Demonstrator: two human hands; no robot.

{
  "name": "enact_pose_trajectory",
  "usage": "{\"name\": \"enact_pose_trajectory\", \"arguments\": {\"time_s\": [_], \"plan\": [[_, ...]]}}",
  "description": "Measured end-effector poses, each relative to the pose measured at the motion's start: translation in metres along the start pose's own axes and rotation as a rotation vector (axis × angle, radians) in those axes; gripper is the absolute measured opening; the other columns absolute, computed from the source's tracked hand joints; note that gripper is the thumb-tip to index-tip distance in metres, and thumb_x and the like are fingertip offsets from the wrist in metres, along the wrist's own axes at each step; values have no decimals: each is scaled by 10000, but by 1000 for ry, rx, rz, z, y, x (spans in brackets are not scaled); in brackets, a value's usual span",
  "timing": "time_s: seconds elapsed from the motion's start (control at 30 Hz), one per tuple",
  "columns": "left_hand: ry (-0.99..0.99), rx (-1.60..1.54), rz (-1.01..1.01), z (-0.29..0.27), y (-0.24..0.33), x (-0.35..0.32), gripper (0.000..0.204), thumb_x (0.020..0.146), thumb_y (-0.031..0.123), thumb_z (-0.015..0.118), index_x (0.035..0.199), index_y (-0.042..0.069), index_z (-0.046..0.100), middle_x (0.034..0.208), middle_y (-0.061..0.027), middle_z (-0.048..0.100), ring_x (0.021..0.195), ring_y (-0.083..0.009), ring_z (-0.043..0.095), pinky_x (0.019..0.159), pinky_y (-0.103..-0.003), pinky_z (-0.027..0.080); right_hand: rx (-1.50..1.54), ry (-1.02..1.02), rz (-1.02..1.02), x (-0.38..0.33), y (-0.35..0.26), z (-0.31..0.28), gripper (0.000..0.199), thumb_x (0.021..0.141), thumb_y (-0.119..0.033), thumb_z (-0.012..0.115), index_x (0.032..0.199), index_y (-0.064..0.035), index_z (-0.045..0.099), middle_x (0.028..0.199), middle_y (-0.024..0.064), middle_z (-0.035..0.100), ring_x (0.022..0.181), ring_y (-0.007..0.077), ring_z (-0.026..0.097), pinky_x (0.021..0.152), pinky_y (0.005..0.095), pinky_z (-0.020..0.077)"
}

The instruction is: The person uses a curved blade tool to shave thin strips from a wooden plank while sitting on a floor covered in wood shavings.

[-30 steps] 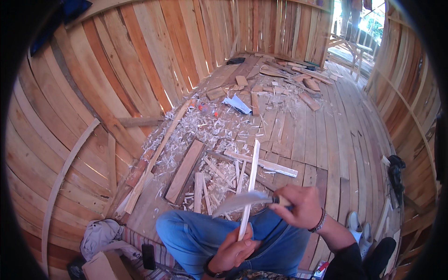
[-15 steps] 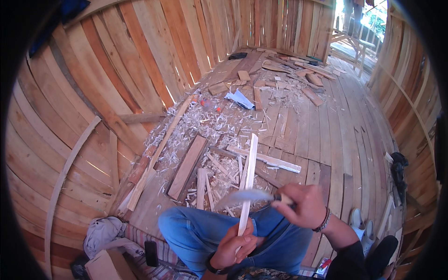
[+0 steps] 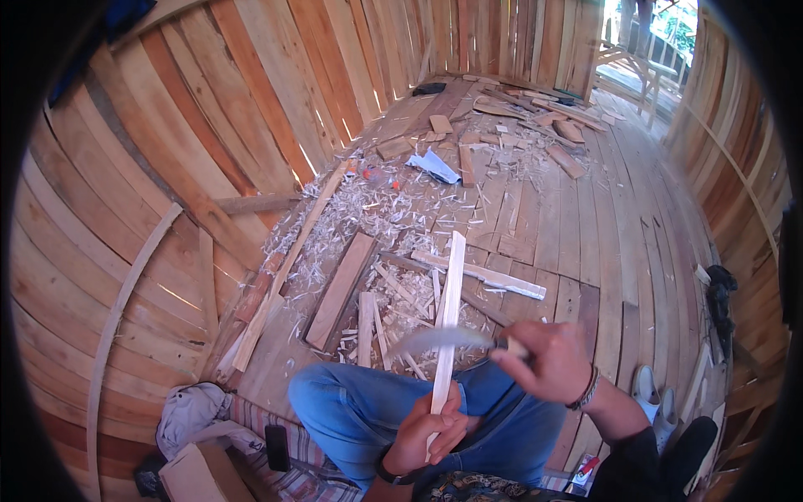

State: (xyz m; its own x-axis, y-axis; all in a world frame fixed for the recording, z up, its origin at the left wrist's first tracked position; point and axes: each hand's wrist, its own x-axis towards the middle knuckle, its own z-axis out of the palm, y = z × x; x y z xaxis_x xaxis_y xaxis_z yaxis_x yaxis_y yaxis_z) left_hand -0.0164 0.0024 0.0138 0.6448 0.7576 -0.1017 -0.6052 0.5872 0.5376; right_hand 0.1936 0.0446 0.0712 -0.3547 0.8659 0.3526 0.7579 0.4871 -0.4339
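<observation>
Crosswise, a curved metal knife [image 3: 443, 337] overlaps a pale, straight wooden stick [image 3: 452, 280].

The stick [image 3: 450, 305] was of pale, bare wood with a matt, shaved surface. The knife [image 3: 439, 337] bore a grey metal blade, its finer finish blurred. Wall boards [image 3: 234, 92] and floor planks [image 3: 585, 243] were of unpainted wood, visibly grained; loose shavings [image 3: 335, 209] formed a rough, curled litter. The trousers [image 3: 351, 410] were of matt blue denim, the striped mat [image 3: 249, 412] of woven-looking cloth. The box [image 3: 201, 481] appeared to be plain matt cardboard; the phone [image 3: 277, 448] showed a smooth, dark face.
</observation>
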Motion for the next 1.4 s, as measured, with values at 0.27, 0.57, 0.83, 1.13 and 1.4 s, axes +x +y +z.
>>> {"name": "enact_pose_trajectory", "arguments": {"time_s": [0.27, 0.57, 0.83, 1.13, 1.4], "plan": [[6, -45, 28, -5, -1, 7, 133, 769, 106, 473, 811, 78, 350, 440, -6, 344, 295, -85, 279, 279, -192, 251, -9, -107, -17, 3, 0, -3, 319, 815, -372, 645, 792, -55, 616, 622, 99, 588, 520, 294, 591, 437, 378, 429], [-36, -89, 16, -3, 0, 7, 153, 748, 120, 471, 831, 74, 351, 446, -17, 354, 296, -107, 308, 280, -203, 264, -82, -2, -29, -6, -6, 9, 304, 800, -365, 660, 769, -67, 605, 610, 73, 554, 506, 265, 591, 416, 362, 416], [-62, -113, 33, -10, -4, 10, 131, 792, 117, 460, 863, 86, 355, 467, -24, 371, 304, -131, 347, 301, -229, 280, -94, -46, -46, -9, -9, 9, 324, 805, -384, 650, 753, -71, 589, 601, 73, 561, 503, 262, 594, 418, 356, 434], [-46, -133, 40, -9, -5, 10, 121, 781, 101, 438, 869, 91, 356, 475, -21, 373, 307, -136, 345, 309, -235, 283, -89, -10, -34, -4, 1, 15, 322, 798, -392, 653, 767, -76, 604, 618, 71, 584, 516, 265, 601, 421, 357, 441], [5, -82, 59, -9, -6, 11, 111, 768, 101, 426, 853, 93, 356, 450, -20, 353, 307, -141, 347, 307, -240, 293, -102, 1, -30, -4, 4, 22, 304, 804, -373, 654, 765, -79, 588, 623, 69, 575, 517, 270, 601, 425, 360, 443]]}}
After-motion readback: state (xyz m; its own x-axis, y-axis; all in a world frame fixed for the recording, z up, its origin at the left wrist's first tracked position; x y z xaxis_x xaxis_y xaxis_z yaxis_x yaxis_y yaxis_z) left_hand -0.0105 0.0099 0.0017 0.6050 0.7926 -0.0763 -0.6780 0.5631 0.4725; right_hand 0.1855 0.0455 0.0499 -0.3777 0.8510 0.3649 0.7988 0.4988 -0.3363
